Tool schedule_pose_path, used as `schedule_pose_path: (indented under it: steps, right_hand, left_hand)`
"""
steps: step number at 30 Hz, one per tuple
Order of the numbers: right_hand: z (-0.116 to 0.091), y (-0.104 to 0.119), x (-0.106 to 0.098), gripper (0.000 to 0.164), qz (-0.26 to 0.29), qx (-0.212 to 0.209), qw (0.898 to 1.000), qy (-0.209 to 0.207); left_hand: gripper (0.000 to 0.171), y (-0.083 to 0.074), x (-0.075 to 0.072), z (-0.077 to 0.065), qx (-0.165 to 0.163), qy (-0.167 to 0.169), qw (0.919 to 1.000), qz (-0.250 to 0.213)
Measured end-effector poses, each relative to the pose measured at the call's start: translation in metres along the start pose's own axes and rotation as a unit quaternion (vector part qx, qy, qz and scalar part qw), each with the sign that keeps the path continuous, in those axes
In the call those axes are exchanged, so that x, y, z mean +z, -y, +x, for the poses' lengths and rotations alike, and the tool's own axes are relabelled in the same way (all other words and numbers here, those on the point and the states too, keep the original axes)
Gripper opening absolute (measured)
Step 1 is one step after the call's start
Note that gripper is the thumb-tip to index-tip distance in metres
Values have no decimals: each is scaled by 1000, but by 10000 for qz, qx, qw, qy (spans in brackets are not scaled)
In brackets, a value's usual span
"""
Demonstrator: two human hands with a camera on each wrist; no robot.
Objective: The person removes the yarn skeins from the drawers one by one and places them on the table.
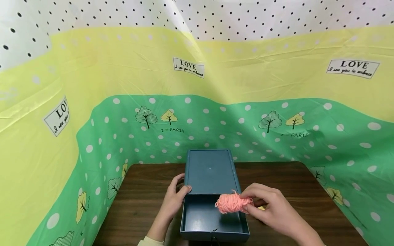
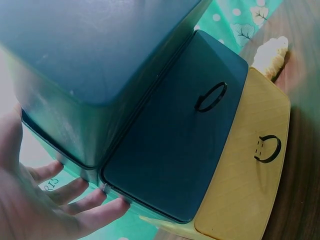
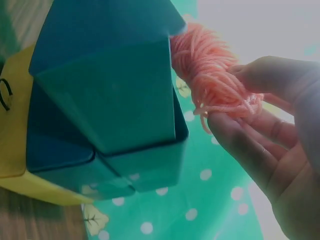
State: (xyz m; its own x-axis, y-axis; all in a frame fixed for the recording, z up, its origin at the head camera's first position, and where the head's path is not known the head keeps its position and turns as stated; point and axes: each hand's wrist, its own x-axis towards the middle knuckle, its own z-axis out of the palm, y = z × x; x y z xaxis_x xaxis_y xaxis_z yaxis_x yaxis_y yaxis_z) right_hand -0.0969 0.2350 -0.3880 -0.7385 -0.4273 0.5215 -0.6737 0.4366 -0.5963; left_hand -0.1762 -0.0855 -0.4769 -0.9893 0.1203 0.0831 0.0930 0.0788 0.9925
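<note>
A dark blue drawer box (image 1: 212, 171) stands on the table, its upper drawer (image 1: 200, 218) pulled out toward me. My left hand (image 1: 175, 198) holds the box by its left side, thumb at the front top edge and fingers along the side. Over the right part of the drawer, my right hand (image 1: 271, 208) pinches a bundle of salmon-pink yarn (image 1: 231, 204) between thumb and fingers. The right wrist view shows the yarn (image 3: 205, 65) beside the drawer's wall, a loose strand hanging from it. No contents show in the visible part of the drawer.
Below the pulled-out drawer, the left wrist view shows a shut blue drawer front (image 2: 170, 135) and a yellow one (image 2: 245, 160), each with a black loop pull. A pale, ridged object (image 2: 271, 57) lies beyond. Patterned fabric (image 1: 215, 130) hangs behind the wooden table (image 1: 138, 194).
</note>
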Motion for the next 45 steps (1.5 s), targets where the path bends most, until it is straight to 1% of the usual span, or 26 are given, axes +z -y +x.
schedule_pose_path:
  steps: [3,7,13,16,21,25,29,33,36,41,45]
  right_hand:
    - [-3,-2,-7,31,-95,98,9999,-52]
    - [-6,-7,-19,36,-389,243,9988,-156]
    - [-11,-17,-35,45,-831,271,9954,-391]
    - [-15,-25,-40,48,-1079,254,9923,-557]
    - [-22,-39,-46,46,-1391,459,9856,-843]
    - [-29,-50,-48,43,-1545,727,9807,-949]
    - [-37,-63,-48,40,-1572,956,9775,-1035]
    - [-47,-81,-46,37,-1585,1219,9731,-1144]
    - [-56,-97,-45,34,-1538,1492,9697,-1176]
    - [-70,-122,-41,28,-1515,2050,9609,-1083]
    - [-83,-140,-36,24,-1556,2553,9501,-888]
  left_hand:
    - [57,0,0,0,1,10,10000,-39]
    - [58,-2,0,0,2,54,9999,-110]
    - [58,-2,-1,0,74,26,10000,-43]
    - [57,-2,-1,1,116,13,9999,-15]
    - [57,-2,-2,1,137,24,9999,7]
    - [58,-1,-2,1,125,58,9999,21]
    - [58,-2,-1,1,78,49,10000,15]
    - [57,-2,-1,0,47,-7,10000,37]
    - [57,-2,0,0,34,-20,10000,43]
    - [57,-2,0,1,29,-9,10000,29]
    - [57,-1,0,1,29,-5,10000,28]
